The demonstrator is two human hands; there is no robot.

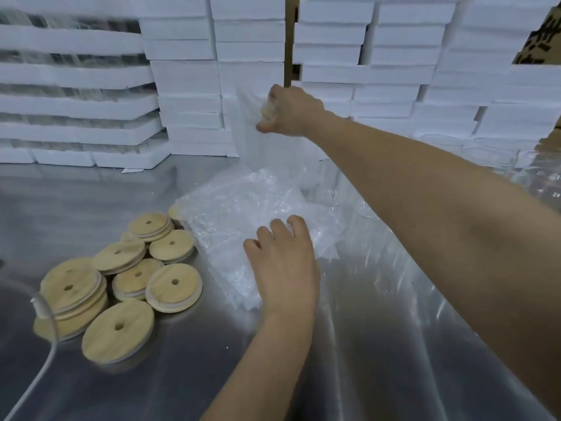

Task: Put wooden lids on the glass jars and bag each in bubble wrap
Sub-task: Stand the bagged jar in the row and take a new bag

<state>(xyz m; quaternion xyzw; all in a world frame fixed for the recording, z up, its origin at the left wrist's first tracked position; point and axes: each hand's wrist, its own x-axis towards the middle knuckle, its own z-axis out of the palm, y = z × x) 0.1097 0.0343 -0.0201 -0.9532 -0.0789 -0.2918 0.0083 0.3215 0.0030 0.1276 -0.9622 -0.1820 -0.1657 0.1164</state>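
Gripping bagged jar (256,123), R hand (293,112); L hand (283,268) pressing bubble bags (236,208) by lids (121,278).

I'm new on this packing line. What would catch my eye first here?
The right hand, raised mid-frame, has its grip on a bubble-wrap bag with something wood-coloured inside. Wooden lids are heaped on the steel table at left, and white boxes are stacked along the back.

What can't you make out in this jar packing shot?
Head view:
What the right hand grips: fist and blurred bubble wrap bag hide all but a bit of wooden lid.
Fingertips of the left hand: curled into the bubble wrap pile.
The glass jars, right: transparent, blurred, partly behind the right forearm; uncountable.
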